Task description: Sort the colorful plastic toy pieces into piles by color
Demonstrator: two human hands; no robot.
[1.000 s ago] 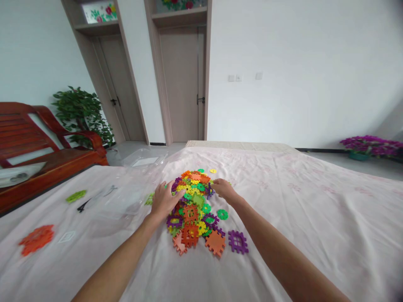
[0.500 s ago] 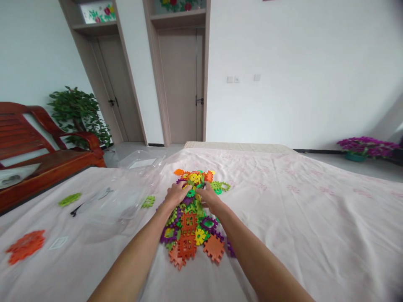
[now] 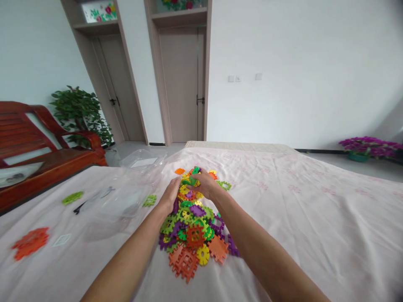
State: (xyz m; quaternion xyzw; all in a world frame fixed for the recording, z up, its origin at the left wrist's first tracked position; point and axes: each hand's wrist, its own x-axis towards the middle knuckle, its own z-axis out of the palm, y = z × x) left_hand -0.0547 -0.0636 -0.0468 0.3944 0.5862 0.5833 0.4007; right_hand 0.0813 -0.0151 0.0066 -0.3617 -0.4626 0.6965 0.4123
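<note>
A heap of colourful plastic interlocking pieces (image 3: pixel 189 214) lies on the pink-white cloth, square notched ones and round flower-shaped ones mixed. My left hand (image 3: pixel 171 193) rests against the heap's far left side, its fingers extended and partly hidden. On the opposite side, my right hand (image 3: pixel 206 184) reaches over the far end, fingers apart and curved about green and yellow pieces, without a firm grip that I can see. Orange square pieces (image 3: pixel 186 262) and a yellow round piece (image 3: pixel 203 254) lie at the near end.
Left of the heap are a clear plastic container (image 3: pixel 121 201), a green piece (image 3: pixel 149 200), another green piece (image 3: pixel 72 197), and red-orange pieces (image 3: pixel 30 243). A black item (image 3: pixel 80 207) lies beside the container. A wooden bench (image 3: pixel 50 153) stands further left.
Both hands have shifted slightly at the far end, the right one further over the top. Pieces have slid toward me, and the near end of the heap has spread and rearranged.
</note>
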